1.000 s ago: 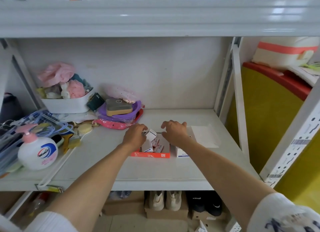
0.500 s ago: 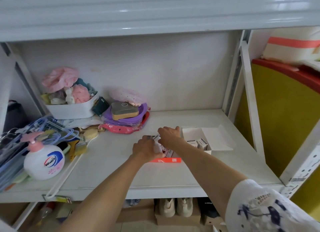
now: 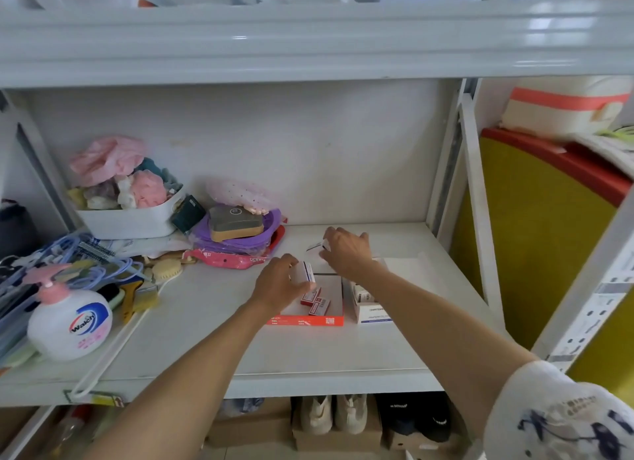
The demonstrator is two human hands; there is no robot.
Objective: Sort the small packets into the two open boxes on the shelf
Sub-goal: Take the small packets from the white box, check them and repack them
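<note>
Two open boxes sit side by side on the white shelf (image 3: 192, 326), mid-right. Red-fronted box (image 3: 306, 320) on the left: shallow, white floor, two small red-and-white packets (image 3: 315, 301) lying flat inside near its left-centre, rest of the floor bare. White box (image 3: 368, 310) just to the right, touching or nearly so; at least one small pale packet stands inside, though the right forearm covers part of it, so can't count the contents. Its lid flap (image 3: 410, 271) lies open, flat toward the back-right.

Left hand (image 3: 279, 283) hovers over the red box's back-left corner, fingers curled round a small white packet w/ red-blue edge (image 3: 306, 272); thumb side & fingertips pinch it, packet tilted up on end, above the box floor and not lying in it. Right hand (image 3: 346, 250) reaches further back, beyond both boxes, fingers bent down onto a thin pale packet (image 3: 317, 247) that sticks out left of the fingertips; looks pinched, but blur there, so can't tell if it's lifted off the shelf.

Elsewhere: white tub (image 3: 128, 219) at back-left stuffed w/ pink and pastel cloth bits. Purple bowl (image 3: 236, 240) beside it holds a grey-tan block. Pink-pump soap bottle (image 3: 68, 322) front-left, apart from the boxes.
</note>
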